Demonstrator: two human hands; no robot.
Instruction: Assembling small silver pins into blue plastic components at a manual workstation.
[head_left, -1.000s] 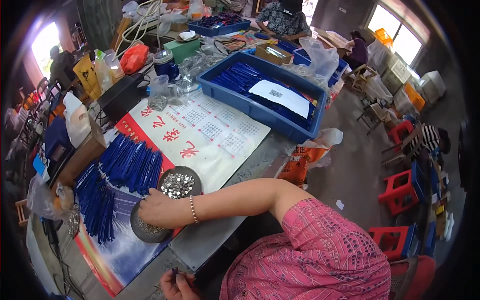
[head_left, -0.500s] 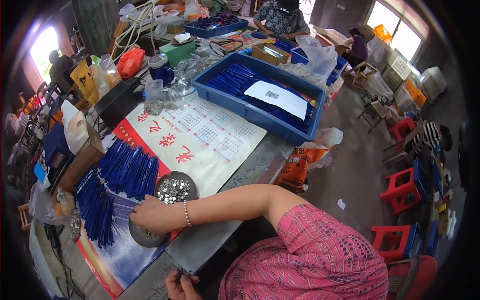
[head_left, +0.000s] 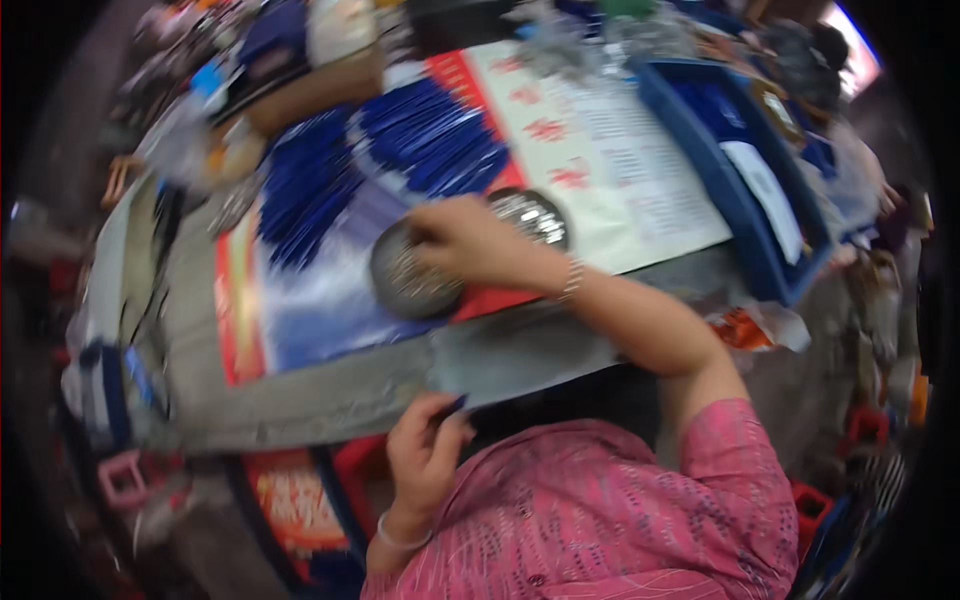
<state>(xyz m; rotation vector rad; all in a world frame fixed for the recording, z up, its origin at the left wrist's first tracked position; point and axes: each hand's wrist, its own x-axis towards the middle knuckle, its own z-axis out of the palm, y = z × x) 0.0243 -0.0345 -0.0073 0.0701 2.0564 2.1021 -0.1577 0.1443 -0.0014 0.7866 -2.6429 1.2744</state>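
Grainy dish: a round, shallow dark-grey dish of small dull metallic bits (head_left: 395, 287) lies on the sheet near the table's front edge, its contents blurred
Right hand: the bare right hand (head_left: 465, 238) reaches over this dish with fingers curled downward; whether they pinch a bit, I cannot tell
Left hand: the bare left hand (head_left: 425, 448), in front of the table edge, pinches a small dark-blue piece (head_left: 459, 402) between thumb and fingers, its shape blurred
Shiny dish: a second round dark dish of glinting silver pieces (head_left: 545, 222) sits just beyond the right hand
Blue bundles: two fanned piles of slim, glossy dark-blue strips, one left (head_left: 303, 190), one right (head_left: 432, 138), lie beyond the grainy dish
Sheet: a smooth blue-and-white printed sheet with a red edge (head_left: 320, 325) spreads beneath
Tray: a deep rectangular blue plastic tray (head_left: 695, 165) stands at the right, a flat white card (head_left: 765, 200) inside
Table: a worn, matt grey tabletop (head_left: 300, 405)
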